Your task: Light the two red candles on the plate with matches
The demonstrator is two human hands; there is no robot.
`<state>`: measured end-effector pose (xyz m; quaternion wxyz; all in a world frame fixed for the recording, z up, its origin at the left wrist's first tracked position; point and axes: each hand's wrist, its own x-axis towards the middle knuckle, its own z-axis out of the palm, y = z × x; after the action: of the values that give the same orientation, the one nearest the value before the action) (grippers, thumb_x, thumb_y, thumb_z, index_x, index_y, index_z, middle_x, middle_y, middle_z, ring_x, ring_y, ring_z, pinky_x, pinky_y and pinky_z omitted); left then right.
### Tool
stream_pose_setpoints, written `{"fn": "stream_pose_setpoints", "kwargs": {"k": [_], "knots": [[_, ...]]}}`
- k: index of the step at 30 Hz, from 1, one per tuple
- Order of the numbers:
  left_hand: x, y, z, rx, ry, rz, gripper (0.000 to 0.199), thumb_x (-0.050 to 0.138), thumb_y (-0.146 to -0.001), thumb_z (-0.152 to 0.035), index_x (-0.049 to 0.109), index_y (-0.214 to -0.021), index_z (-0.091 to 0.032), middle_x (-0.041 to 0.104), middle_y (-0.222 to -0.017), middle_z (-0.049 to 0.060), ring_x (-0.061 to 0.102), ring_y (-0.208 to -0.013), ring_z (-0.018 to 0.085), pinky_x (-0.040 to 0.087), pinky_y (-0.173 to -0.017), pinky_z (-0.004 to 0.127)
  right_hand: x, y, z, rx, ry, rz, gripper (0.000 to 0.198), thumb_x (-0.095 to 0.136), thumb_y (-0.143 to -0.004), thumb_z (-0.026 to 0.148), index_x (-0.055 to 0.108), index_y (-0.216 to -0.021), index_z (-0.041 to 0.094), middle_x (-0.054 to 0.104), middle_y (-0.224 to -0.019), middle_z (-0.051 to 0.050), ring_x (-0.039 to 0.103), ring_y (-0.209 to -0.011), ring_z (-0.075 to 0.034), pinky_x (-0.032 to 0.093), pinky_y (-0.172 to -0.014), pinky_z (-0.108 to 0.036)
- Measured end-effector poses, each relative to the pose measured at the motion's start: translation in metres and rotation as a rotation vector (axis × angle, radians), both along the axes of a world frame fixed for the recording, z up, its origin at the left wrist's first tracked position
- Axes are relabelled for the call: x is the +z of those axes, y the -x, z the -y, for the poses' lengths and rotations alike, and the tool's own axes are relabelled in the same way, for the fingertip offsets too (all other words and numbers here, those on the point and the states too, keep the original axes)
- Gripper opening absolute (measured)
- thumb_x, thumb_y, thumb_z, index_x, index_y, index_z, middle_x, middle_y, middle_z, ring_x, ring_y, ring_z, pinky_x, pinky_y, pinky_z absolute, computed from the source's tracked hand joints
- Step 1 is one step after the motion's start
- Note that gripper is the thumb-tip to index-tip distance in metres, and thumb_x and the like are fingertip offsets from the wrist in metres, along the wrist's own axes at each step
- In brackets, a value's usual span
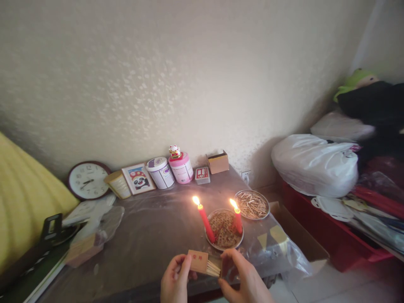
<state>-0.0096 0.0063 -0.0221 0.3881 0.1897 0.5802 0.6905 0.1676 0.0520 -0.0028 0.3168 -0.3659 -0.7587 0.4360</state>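
My left hand [175,277] holds a small tan matchbox sleeve [198,260] with red print, at the near table edge. Pale matchsticks [213,268] stick out of it to the right. My right hand [244,277] grips the box's dark inner tray [227,267] at the sticks' other end. Just beyond my hands stands a round metal plate [224,229] of brownish bits with two lit red candles, a left candle [205,222] that leans and a right candle [237,219].
A second metal plate [252,204] of pale sticks sits to the right. A wall clock [88,180], panda picture [138,178], two tubs [160,171], a small red box [202,175] and a cardboard box [218,162] line the wall. White bags [315,164] lie on the right.
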Motion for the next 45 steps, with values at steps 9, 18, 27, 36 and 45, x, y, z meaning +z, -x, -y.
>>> {"fn": "stream_pose_setpoints", "kwargs": {"k": [9,18,27,36,45], "knots": [[0.001,-0.029,-0.005,-0.217,-0.056,0.348,0.036,0.080,-0.058,-0.042,0.069,-0.071,-0.011,0.068,-0.063,0.008,0.064,-0.059,0.021,0.049,-0.052,0.028,-0.002,0.002,0.002,0.018,0.061,-0.047,0.031,0.054,-0.069,0.006,0.049,-0.097,0.018,0.062,-0.081,-0.001,0.060,-0.069,-0.015,0.050,-0.064,-0.024],[-0.004,-0.025,-0.002,-0.167,0.144,-0.150,0.049,0.071,-0.059,-0.059,0.068,-0.060,-0.010,0.066,-0.054,0.011,0.059,-0.046,0.022,0.045,-0.047,0.031,0.004,-0.001,0.001,0.006,-0.131,0.065,0.010,0.053,-0.080,0.015,0.061,-0.084,0.017,0.055,-0.104,-0.009,0.061,-0.085,-0.018,0.051,-0.076,-0.027],[-0.005,-0.032,-0.002,-0.235,0.185,-0.207,0.057,0.066,-0.058,-0.067,0.068,-0.057,-0.010,0.063,-0.046,0.012,0.057,-0.044,0.022,0.045,-0.046,0.031,-0.001,-0.003,0.001,-0.022,-0.147,0.143,0.016,0.050,-0.084,0.016,0.066,-0.082,0.016,0.058,-0.105,-0.011,0.064,-0.089,-0.019,0.052,-0.080,-0.026],[-0.009,-0.032,-0.002,-0.230,0.150,-0.178,0.050,0.068,-0.061,-0.061,0.068,-0.056,-0.011,0.061,-0.046,0.010,0.057,-0.042,0.022,0.044,-0.045,0.030,-0.008,-0.003,-0.002,-0.026,-0.235,0.130,0.021,0.045,-0.090,0.018,0.063,-0.079,0.016,0.061,-0.102,-0.010,0.066,-0.081,-0.017,0.052,-0.073,-0.024],[-0.010,-0.029,-0.004,-0.257,0.067,-0.013,0.045,0.074,-0.059,-0.054,0.068,-0.059,-0.009,0.061,-0.048,0.008,0.052,-0.041,0.017,0.042,-0.044,0.029,-0.009,-0.004,-0.002,-0.048,-0.334,0.092,0.020,0.042,-0.093,0.020,0.060,-0.085,0.019,0.062,-0.102,-0.007,0.066,-0.081,-0.015,0.050,-0.073,-0.021]]}}
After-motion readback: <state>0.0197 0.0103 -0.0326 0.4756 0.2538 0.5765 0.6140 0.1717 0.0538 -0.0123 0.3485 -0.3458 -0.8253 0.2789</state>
